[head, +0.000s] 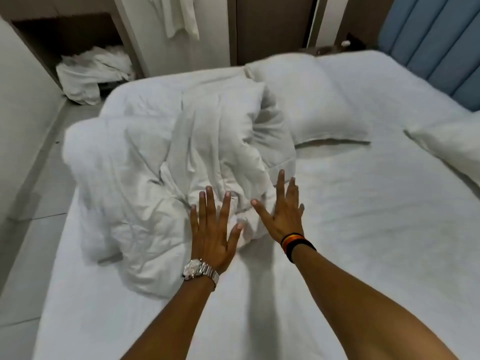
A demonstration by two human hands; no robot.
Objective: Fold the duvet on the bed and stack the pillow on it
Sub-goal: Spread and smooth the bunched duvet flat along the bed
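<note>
A white duvet (166,162) lies crumpled in a heap on the left half of the bed (376,229). My left hand (214,229), with a silver watch on the wrist, is spread flat on the near edge of the heap. My right hand (281,214), with dark bands on the wrist, is spread beside it, fingers on the duvet's right edge. Neither hand grips the fabric. A white pillow (311,105) lies behind the duvet toward the headboard. A second pillow (449,149) shows at the right edge.
A blue padded headboard (436,45) stands at the top right. A pile of white linen (93,74) lies on the floor in a wall niche at the far left. A white cloth (179,14) hangs above. Tiled floor (33,203) runs along the bed's left side.
</note>
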